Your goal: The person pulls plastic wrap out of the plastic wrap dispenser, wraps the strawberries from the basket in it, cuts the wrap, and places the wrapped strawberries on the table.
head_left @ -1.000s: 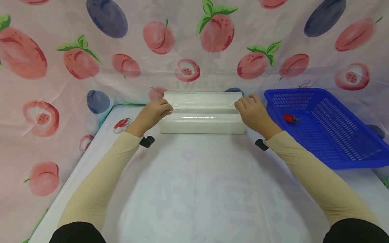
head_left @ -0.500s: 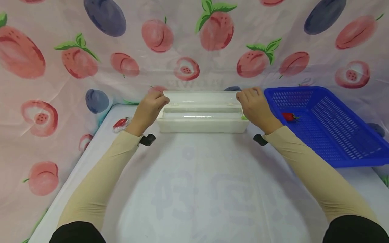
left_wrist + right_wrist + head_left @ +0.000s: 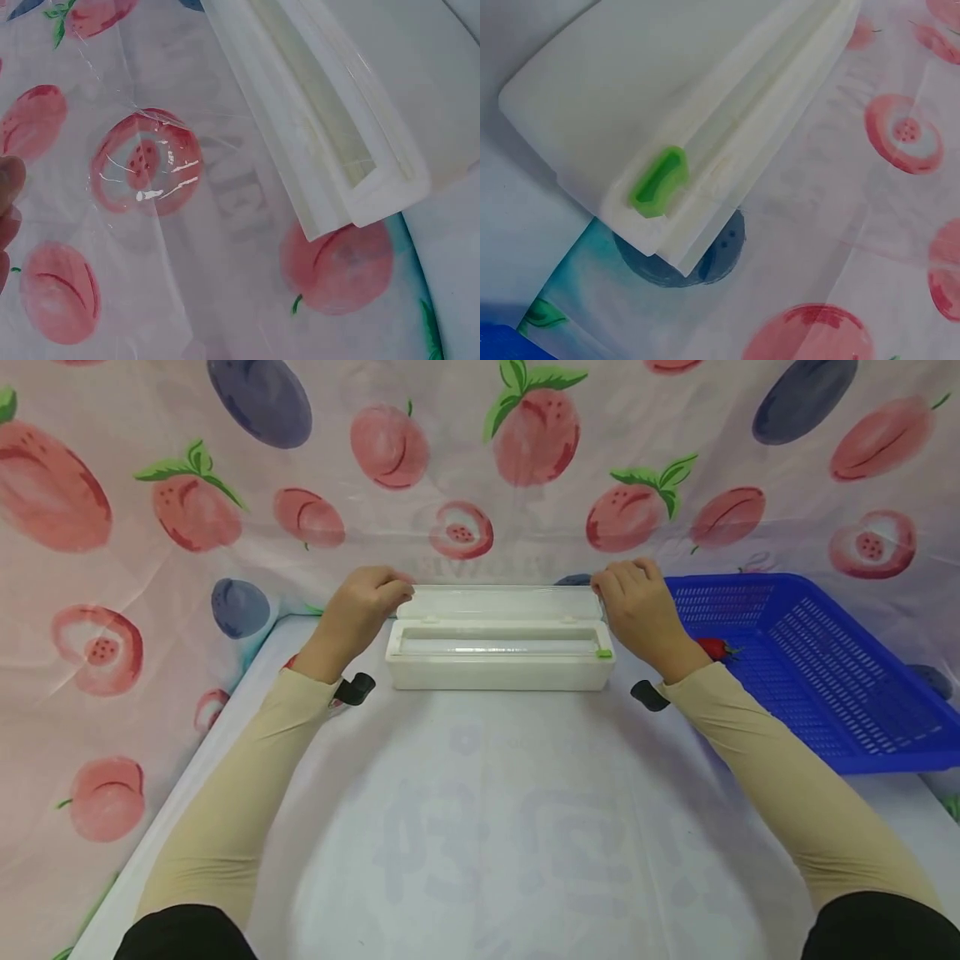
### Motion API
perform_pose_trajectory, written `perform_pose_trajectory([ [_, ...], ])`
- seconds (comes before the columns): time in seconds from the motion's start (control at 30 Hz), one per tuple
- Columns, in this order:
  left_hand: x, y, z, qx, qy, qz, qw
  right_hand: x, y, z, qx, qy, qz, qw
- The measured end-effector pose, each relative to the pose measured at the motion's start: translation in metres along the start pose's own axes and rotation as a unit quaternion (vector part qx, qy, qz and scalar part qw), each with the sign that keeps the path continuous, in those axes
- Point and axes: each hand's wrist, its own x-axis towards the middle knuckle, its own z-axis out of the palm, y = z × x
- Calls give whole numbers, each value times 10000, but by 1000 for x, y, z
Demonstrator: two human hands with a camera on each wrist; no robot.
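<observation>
At the far side of the white box (image 3: 501,676) set on the table (image 3: 480,827), the left hand (image 3: 364,602) and right hand (image 3: 637,610) pinch clear film (image 3: 154,176) stretched between them

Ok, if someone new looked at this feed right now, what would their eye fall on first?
Probably the bright blue basket at the right of the head view, with a small red fruit inside. Next, likely the fruit-print cloth across the back and the long white box in the middle, lid open. Smaller but vivid is the green piece at the box's right end.
</observation>
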Motion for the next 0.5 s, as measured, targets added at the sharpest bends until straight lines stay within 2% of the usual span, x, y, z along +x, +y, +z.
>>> perform_pose_trajectory([
  [0.13, 2, 0, -3, 49, 51, -194, 9998, 3, 1, -2, 20, 24, 16, 10000],
  [0.27, 10, -2, -7, 154, 163, -360, 9991, 8, 5, -3, 59, 96, 15, 9999],
  [0.4, 17, -2, -14, 7, -18, -559, 9984, 12, 8, -6, 147, 187, -21, 9997],
  [0.5, 16, 0, -20, -121, -189, -591, 9980, 12, 7, -11, 174, 168, -25, 9997],
])
